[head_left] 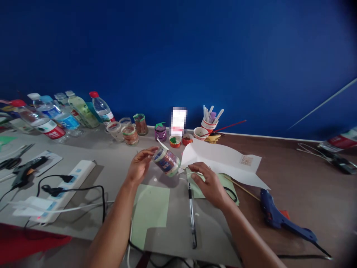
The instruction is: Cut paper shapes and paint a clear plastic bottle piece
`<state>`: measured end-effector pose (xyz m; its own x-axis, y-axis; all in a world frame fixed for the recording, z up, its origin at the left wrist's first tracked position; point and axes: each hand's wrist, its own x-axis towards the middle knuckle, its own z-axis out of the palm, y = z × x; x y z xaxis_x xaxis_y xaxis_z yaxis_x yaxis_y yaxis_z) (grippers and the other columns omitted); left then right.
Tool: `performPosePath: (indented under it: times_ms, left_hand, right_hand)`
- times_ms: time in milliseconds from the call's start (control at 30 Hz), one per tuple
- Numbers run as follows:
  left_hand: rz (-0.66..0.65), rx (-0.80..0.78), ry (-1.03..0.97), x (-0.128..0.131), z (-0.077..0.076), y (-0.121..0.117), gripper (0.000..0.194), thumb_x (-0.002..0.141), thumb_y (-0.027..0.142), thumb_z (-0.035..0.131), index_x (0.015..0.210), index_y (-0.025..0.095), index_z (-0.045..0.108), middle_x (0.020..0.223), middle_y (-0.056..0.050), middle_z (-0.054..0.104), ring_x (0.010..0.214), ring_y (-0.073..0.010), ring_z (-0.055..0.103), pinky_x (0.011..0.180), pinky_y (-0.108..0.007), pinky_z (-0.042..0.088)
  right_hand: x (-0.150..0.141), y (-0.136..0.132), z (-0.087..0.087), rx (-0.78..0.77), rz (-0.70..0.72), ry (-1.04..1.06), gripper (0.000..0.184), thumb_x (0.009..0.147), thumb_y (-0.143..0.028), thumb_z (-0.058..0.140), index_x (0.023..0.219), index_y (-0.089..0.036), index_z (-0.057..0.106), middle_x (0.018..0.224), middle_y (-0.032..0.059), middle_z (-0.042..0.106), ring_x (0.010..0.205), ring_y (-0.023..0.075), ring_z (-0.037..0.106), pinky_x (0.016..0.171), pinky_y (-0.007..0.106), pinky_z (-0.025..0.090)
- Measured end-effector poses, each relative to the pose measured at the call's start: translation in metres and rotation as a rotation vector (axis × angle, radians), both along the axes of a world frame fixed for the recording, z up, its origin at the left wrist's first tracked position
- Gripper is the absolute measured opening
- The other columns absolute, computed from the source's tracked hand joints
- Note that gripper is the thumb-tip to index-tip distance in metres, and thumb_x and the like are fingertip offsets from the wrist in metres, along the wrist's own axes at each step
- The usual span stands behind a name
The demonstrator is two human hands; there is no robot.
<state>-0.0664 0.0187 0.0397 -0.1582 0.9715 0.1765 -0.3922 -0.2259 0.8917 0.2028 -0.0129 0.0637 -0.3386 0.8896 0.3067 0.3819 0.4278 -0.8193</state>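
My left hand [141,163] is closed on a small decorated plastic cup [166,161], holding it tilted on its side just above the table. My right hand [208,182] lies flat with fingers stretched out on a light green paper piece [230,186], close to the cup's right end. A black pen [192,216] lies lengthwise between my forearms. A larger light green sheet [150,212] lies under my left wrist. A white folded paper [223,160] rests just behind my right hand.
A blue glue gun [279,217] lies at the right. A white power strip [64,186] with black cable and a black glue gun [26,171] sit at the left. Several water bottles [55,119], decorated cups [131,134] and a cup of sticks [209,124] line the blue wall.
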Motion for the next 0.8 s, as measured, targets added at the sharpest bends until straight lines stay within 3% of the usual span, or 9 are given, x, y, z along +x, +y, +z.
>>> performPosePath:
  times_ms: [167, 367, 533, 800]
  left_hand:
    - [-0.099, -0.037, -0.087, 0.005, 0.004, -0.005, 0.018, 0.064, 0.029, 0.086, 0.074, 0.021, 0.074, 0.108, -0.006, 0.075, 0.107, -0.0226, 0.064, 0.091, -0.034, 0.046]
    - [-0.166, -0.067, -0.112, 0.009, -0.003, -0.009, 0.015, 0.068, 0.028, 0.084, 0.074, 0.02, 0.073, 0.109, -0.004, 0.073, 0.1, -0.0222, 0.065, 0.084, -0.033, 0.049]
    - [-0.191, -0.089, -0.114, 0.012, -0.007, -0.01, 0.014, 0.068, 0.027, 0.084, 0.073, 0.021, 0.073, 0.11, -0.004, 0.073, 0.096, -0.0216, 0.066, 0.078, -0.03, 0.05]
    - [-0.2, -0.112, -0.124, 0.016, -0.004, -0.012, 0.018, 0.065, 0.028, 0.086, 0.072, 0.019, 0.072, 0.106, -0.004, 0.074, 0.094, -0.021, 0.067, 0.078, -0.03, 0.05]
  right_hand:
    - [0.004, -0.004, -0.009, -0.191, 0.131, 0.15, 0.036, 0.092, -0.044, 0.055, 0.119, -0.02, 0.06, 0.109, 0.011, 0.066, 0.097, 0.0229, 0.063, 0.087, 0.038, 0.05]
    - [-0.003, -0.008, -0.012, -0.479, 0.243, 0.45, 0.058, 0.084, -0.055, 0.065, 0.128, -0.02, 0.054, 0.109, 0.0097, 0.065, 0.096, 0.0211, 0.061, 0.084, 0.035, 0.049]
    - [-0.01, -0.011, -0.011, -0.619, 0.291, 0.614, 0.054, 0.083, -0.052, 0.068, 0.126, -0.02, 0.059, 0.099, 0.0065, 0.068, 0.087, 0.0179, 0.062, 0.079, 0.031, 0.047]
    - [-0.012, -0.009, -0.013, -0.737, 0.258, 0.695, 0.049, 0.078, -0.05, 0.073, 0.113, -0.017, 0.068, 0.078, 0.0032, 0.069, 0.069, 0.0126, 0.059, 0.067, 0.025, 0.045]
